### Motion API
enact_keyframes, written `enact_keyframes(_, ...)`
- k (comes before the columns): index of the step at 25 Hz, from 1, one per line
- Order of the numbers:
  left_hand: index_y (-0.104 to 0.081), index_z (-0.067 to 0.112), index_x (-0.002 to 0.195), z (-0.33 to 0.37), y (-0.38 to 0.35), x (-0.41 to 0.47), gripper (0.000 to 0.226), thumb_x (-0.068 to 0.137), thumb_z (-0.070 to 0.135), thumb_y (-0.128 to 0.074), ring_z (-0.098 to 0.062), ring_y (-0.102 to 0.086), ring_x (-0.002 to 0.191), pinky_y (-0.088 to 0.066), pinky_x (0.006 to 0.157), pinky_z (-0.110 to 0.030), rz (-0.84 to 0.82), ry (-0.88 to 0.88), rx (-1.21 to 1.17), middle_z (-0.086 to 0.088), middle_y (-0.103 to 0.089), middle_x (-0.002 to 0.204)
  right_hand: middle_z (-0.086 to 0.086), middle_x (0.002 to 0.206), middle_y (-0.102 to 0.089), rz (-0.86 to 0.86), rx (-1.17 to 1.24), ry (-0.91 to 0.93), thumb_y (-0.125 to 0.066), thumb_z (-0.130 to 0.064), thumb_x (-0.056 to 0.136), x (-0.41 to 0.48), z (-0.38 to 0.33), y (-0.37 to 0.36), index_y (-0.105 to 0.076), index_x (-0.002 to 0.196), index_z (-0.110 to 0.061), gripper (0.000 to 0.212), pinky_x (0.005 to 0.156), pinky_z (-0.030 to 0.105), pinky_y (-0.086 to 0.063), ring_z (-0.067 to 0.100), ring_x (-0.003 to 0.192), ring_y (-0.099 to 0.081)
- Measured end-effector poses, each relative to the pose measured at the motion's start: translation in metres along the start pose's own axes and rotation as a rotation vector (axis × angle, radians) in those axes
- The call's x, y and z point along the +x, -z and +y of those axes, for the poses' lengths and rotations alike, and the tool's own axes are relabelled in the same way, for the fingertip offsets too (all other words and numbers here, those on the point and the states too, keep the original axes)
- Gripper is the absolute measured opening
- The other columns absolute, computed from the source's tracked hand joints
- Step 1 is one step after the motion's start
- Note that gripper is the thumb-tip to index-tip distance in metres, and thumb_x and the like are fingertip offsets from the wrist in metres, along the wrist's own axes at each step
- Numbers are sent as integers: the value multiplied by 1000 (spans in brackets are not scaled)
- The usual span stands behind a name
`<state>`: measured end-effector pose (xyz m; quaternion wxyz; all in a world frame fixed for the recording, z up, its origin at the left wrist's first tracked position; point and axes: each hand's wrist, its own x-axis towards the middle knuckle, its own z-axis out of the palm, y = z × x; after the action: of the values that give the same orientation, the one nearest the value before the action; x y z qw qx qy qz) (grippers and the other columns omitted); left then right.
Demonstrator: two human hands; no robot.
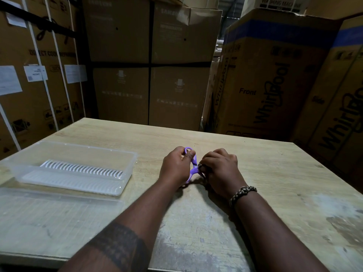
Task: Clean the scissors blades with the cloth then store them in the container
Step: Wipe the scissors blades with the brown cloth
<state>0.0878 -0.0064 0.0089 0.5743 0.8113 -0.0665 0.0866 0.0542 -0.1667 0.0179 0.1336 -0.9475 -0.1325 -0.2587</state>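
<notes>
Purple-handled scissors (193, 167) are held just above the wooden table (275, 173), between both hands. My left hand (176, 165) grips the handles, thumb through the upper loop. My right hand (221, 169) is closed over the blade end, which is hidden under the fingers; a small dark bit of what may be the cloth (200, 165) shows at the fingertips. The clear plastic container (129, 160) stands open to the left, with a white slotted insert (82, 169) inside.
The container's clear lid (59, 213) lies flat at the table's near left. Tall cardboard appliance boxes (271, 75) close in behind and on both sides of the table. A braided bracelet (242, 193) sits on my right wrist.
</notes>
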Motion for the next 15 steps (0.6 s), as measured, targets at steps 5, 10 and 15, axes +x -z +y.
enact_keyframes(5,-71,17,82,3,0,-3,32,104,36,-58,-11,-43,36,-34,41,-18,-23,-13,-14,8,-46,45,-11,94,-62,-107,-123,-76,-52,-36,91,1,-14,4,-65,87,-30,15,81,37,-27,17,100,-49)
enact_keyframes(10,-72,18,80,3,0,-2,33,103,36,-58,-9,-39,35,-33,43,-21,-20,-15,-13,6,-50,48,-5,91,-66,-123,-245,-191,-50,-24,88,7,-26,5,-66,87,-25,16,81,39,-31,22,97,-54)
enact_keyframes(15,-71,19,78,2,-2,-1,32,102,38,-59,-17,-46,42,-39,52,-26,-28,-16,-44,-2,-62,61,-5,93,-66,-143,-193,-207,-49,-20,89,5,-25,7,-63,84,-25,15,84,40,-34,23,99,-55)
